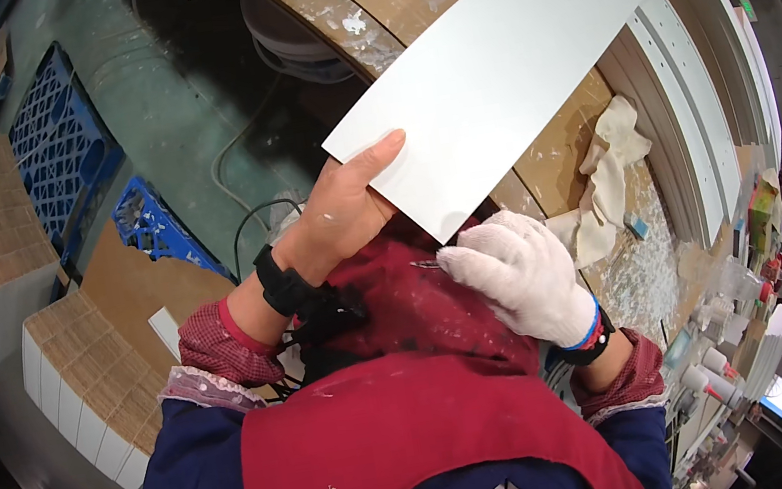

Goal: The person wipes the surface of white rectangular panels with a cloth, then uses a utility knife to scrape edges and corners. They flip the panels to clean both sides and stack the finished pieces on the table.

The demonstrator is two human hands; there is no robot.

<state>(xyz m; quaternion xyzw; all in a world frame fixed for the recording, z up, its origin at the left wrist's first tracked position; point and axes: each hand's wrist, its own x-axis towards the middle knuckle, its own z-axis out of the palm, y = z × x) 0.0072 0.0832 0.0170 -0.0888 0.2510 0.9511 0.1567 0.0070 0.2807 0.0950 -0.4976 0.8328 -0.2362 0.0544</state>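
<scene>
A long white board (506,65) slants from in front of me toward the far right, over the workbench. My left hand (345,206) is bare and closed on its near left corner, the thumb flat on top and the fingers underneath. By the board's near tip is my right hand (517,276), in a white knitted glove with the fingers curled. From those fingers a thin pointed metal tool (424,264) sticks out to the left; its handle is hidden in the glove. Whether the glove touches the board's edge is unclear.
A paint-spattered workbench (549,150) carries a crumpled cream cloth (604,182) and a small blue block (636,225). More white boards (691,119) stand along the right. Stacked panels (88,381) and blue plastic crates (57,143) are at left; a bucket (289,32) and hose lie beyond.
</scene>
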